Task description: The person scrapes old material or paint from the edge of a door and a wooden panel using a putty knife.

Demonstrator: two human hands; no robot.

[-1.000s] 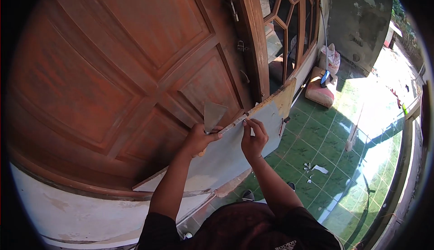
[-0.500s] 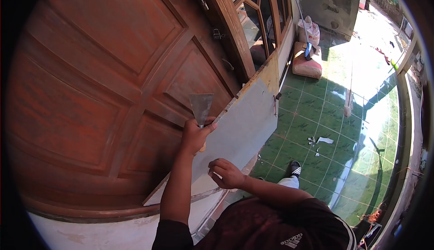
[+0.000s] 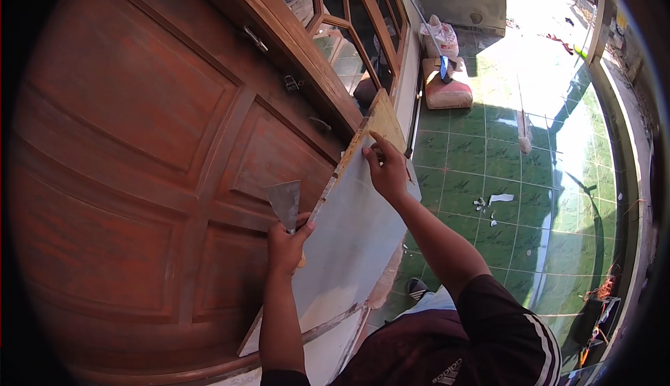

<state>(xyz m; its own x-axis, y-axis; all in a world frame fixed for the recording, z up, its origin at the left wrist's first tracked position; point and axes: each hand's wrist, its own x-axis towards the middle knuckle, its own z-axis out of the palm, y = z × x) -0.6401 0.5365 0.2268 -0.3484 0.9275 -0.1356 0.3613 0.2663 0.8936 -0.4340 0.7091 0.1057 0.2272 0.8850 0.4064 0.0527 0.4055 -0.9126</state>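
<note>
My left hand [image 3: 286,246] is closed round the handle of a putty knife [image 3: 285,203], whose wide metal blade points up in front of the brown door. Its fingers also lie by the near edge of a long grey-white board [image 3: 349,225], which leans at a slant. Higher up, my right hand [image 3: 385,166] is at the board's upper part, by the bare yellowish area [image 3: 386,124]. Its fingers are bent and partly apart, with the index finger towards the board's edge; nothing shows between them.
The panelled wooden door [image 3: 160,128] with a bolt and a padlock [image 3: 293,83] stands at left. Sacks [image 3: 448,93] rest by the wall. White scraps [image 3: 501,197] lie on green floor tiles [image 3: 460,149]. Wires and a dark box [image 3: 590,320] are at lower right.
My right hand has moved up from the board's lower part to its upper edge. My left hand with the putty knife sits slightly lower in view. The camera view has shifted.
</note>
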